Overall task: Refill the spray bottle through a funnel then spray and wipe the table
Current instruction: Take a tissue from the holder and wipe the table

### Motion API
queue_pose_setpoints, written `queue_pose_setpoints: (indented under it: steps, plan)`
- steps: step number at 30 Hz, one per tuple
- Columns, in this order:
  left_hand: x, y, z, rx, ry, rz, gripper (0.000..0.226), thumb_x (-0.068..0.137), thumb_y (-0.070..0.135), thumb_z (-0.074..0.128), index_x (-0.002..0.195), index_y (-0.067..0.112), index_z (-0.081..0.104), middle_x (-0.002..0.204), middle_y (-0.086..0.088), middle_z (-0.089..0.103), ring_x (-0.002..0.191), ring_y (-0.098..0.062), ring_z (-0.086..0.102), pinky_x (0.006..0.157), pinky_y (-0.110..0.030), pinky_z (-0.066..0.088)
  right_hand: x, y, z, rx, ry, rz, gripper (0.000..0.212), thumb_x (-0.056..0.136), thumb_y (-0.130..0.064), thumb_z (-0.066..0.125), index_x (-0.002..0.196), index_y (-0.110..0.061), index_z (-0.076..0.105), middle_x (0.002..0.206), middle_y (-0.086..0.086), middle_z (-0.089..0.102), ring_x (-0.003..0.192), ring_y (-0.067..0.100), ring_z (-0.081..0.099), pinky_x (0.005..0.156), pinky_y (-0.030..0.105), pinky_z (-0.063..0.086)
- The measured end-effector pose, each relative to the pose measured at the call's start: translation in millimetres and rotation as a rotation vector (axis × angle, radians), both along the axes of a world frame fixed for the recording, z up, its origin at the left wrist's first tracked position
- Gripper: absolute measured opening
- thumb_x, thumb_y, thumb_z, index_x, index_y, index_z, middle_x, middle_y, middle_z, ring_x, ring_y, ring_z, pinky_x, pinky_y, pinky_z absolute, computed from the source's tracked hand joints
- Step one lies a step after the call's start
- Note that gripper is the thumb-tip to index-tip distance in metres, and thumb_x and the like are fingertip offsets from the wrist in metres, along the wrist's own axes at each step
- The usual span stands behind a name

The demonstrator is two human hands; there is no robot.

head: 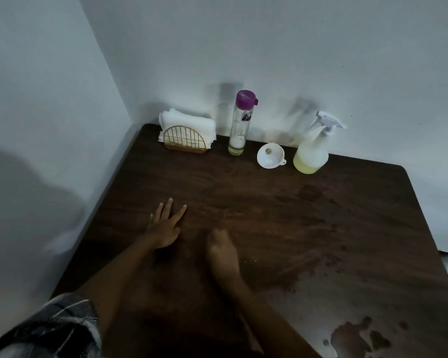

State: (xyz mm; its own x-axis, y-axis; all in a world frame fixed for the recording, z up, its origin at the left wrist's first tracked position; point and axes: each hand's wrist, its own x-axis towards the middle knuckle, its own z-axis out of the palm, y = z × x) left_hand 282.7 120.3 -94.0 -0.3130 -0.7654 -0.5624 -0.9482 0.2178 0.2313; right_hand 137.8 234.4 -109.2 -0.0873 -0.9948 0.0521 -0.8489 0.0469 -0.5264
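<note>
Translucent spray bottle [312, 153], pale yellow liquid in base, upright at rear of worktop [282, 228]. White funnel [270, 155] just beside it; purple-capped bottle [239, 125] and napkin holder [185, 136] further left. Left hand [164, 226] flat, fingers spread, empty. Right hand [221, 250] blurred; fingers' state unclear.
</note>
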Motion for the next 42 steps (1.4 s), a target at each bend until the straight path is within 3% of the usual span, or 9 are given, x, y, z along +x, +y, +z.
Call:
queue_pose_setpoints:
  steps: [4, 12, 17, 22, 27, 30, 36, 39, 42]
  plan:
    - [0, 0, 0, 0.0, 0.005, 0.005, 0.071, 0.093, 0.019, 0.04, 0.146, 0.037, -0.003, 0.155, -0.004, -0.023, 0.143, -0.029, -0.018, 0.116, -0.049, -0.001, 5, 18, 1, -0.072, 0.149, 0.174, 0.023, 0.086, -0.019, 0.041, 0.085, -0.012, 0.063, 0.087, 0.001, 0.059, 0.077, 0.016, 0.055, 0.074, 0.025, 0.045]
    - [-1, 0, 1, 0.018, 0.025, 0.015, 0.069, 0.094, 0.021, 0.038, 0.146, 0.039, -0.003, 0.155, -0.003, -0.024, 0.143, -0.027, -0.02, 0.116, -0.048, -0.004, -129, 34, 5, -0.009, 0.244, -0.391, 0.007, 0.07, 0.0, 0.057, 0.07, -0.002, 0.063, 0.079, 0.015, 0.06, 0.072, 0.034, 0.057, 0.047, 0.035, 0.046]
    - [0, -1, -1, 0.019, 0.02, 0.011, 0.069, 0.094, 0.022, 0.038, 0.146, 0.039, -0.003, 0.155, -0.003, -0.025, 0.143, -0.028, -0.02, 0.116, -0.048, -0.004, -24, 70, -15, 0.003, -0.02, -0.11, 0.022, 0.095, -0.026, 0.041, 0.091, -0.017, 0.06, 0.087, 0.002, 0.06, 0.076, 0.009, 0.049, 0.06, 0.027, 0.048]
    - [0, 0, -1, 0.0, 0.025, 0.015, 0.07, 0.093, 0.019, 0.039, 0.146, 0.038, -0.002, 0.155, -0.003, -0.023, 0.143, -0.028, -0.019, 0.116, -0.049, -0.003, -35, 90, -8, 0.044, 0.111, 0.227, 0.033, 0.085, -0.031, 0.038, 0.098, -0.011, 0.061, 0.093, 0.007, 0.06, 0.08, 0.021, 0.059, 0.07, 0.022, 0.038]
    - [0, 1, -2, -0.009, 0.02, 0.02, 0.069, 0.094, 0.02, 0.039, 0.146, 0.038, -0.001, 0.155, -0.003, -0.022, 0.143, -0.028, -0.018, 0.116, -0.049, -0.002, -141, 74, 5, -0.036, 0.26, -0.337, 0.031, 0.081, -0.017, 0.039, 0.078, -0.002, 0.066, 0.082, 0.014, 0.063, 0.072, 0.033, 0.059, 0.046, 0.036, 0.049]
    - [0, 1, -3, -0.018, 0.014, 0.013, 0.068, 0.094, 0.022, 0.039, 0.146, 0.038, -0.001, 0.156, -0.004, -0.022, 0.143, -0.029, -0.017, 0.116, -0.049, -0.001, -109, 77, 4, -0.022, 0.174, -0.431, 0.026, 0.086, -0.012, 0.039, 0.085, -0.007, 0.064, 0.09, 0.011, 0.062, 0.076, 0.031, 0.059, 0.054, 0.035, 0.048]
    - [1, 1, -6, -0.024, 0.018, 0.009, 0.068, 0.095, 0.023, 0.039, 0.146, 0.038, -0.003, 0.155, -0.003, -0.023, 0.143, -0.028, -0.018, 0.116, -0.048, -0.002, -37, 105, -22, 0.069, -0.054, 0.116, 0.012, 0.089, -0.025, 0.046, 0.097, -0.021, 0.055, 0.093, 0.0, 0.056, 0.074, 0.018, 0.056, 0.066, 0.028, 0.042]
    - [2, 0, -8, -0.025, 0.013, 0.0, 0.068, 0.095, 0.023, 0.04, 0.146, 0.038, -0.003, 0.155, -0.003, -0.022, 0.143, -0.028, -0.017, 0.116, -0.049, -0.001, -118, 84, -11, 0.058, 0.126, -0.184, 0.012, 0.094, -0.017, 0.048, 0.098, -0.016, 0.06, 0.096, 0.004, 0.056, 0.087, 0.019, 0.055, 0.071, 0.03, 0.043]
    - [2, -2, -8, -0.026, 0.002, -0.01, 0.069, 0.095, 0.022, 0.04, 0.146, 0.037, -0.004, 0.156, -0.004, -0.021, 0.144, -0.029, -0.017, 0.116, -0.05, 0.0, -174, 60, 0, 0.036, 0.23, -0.537, 0.011, 0.078, 0.0, 0.052, 0.077, 0.001, 0.063, 0.083, 0.016, 0.059, 0.077, 0.037, 0.056, 0.048, 0.037, 0.044]
